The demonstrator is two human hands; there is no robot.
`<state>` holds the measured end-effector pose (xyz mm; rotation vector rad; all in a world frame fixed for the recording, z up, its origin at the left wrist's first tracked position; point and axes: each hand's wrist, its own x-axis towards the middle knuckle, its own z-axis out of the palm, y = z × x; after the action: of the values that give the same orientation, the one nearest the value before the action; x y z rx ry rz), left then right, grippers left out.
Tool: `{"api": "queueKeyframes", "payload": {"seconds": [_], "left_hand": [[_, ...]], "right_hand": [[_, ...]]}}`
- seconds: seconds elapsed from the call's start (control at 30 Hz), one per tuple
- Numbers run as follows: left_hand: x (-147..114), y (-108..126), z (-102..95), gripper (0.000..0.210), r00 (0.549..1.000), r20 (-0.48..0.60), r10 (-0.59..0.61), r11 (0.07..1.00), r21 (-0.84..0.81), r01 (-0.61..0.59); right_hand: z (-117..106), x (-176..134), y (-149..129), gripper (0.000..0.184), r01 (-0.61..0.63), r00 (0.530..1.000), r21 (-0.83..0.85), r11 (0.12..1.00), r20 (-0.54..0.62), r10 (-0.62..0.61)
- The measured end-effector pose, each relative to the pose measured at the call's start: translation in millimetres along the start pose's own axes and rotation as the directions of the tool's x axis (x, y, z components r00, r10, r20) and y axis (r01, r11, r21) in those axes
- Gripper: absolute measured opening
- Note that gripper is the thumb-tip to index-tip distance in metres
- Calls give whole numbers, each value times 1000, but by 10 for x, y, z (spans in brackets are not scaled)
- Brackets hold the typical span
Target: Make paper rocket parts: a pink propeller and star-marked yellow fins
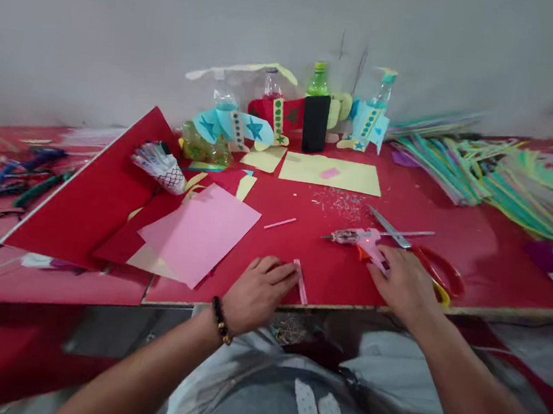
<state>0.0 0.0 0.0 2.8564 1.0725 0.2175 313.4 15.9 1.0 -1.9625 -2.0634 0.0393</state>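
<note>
My left hand (256,293), with a beaded bracelet at the wrist, rests at the table's front edge. Its fingers are closed at the left side of a narrow folded pink paper strip (302,285). My right hand (406,282) is wrapped round the handle of a pink hot glue gun (361,237), which lies on its side with its nozzle pointing left. A glue stick (419,233) sticks out of its back. Scissors (389,227) with red and yellow handles lie just behind the gun, partly under my right hand. Another thin pink strip (280,223) lies between the hands, farther back.
Pink paper sheets (207,232) overlap at left, near a cup of pens (160,169) on a tilted red board (90,204). Decorated bottle rockets (226,120) and a black phone (315,123) stand by the wall. Pale yellow paper (351,176) and coloured strips (462,169) lie at the back and right.
</note>
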Motion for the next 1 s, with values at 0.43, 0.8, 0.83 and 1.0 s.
{"api": "queueKeyframes", "payload": {"seconds": [0.43,0.8,0.83,1.0], "left_hand": [[8,9,7,42,1000,-28,-8,1000,-5,8],[6,-4,24,40,999,-40,-6,1000,-12,5],[8,-4,19,40,999,-38,-2,1000,-12,1],[11,7,-35,40,1000,-17,11,1000,-16,-11]], "right_hand": [[-377,-119,-290,22,-420,903,890,176,391,175],[-217,-356,-368,27,-299,945,837,458,328,18],[-221,-352,-391,30,-283,946,801,528,325,14],[-261,-346,-512,37,-208,948,682,701,318,-28]]}}
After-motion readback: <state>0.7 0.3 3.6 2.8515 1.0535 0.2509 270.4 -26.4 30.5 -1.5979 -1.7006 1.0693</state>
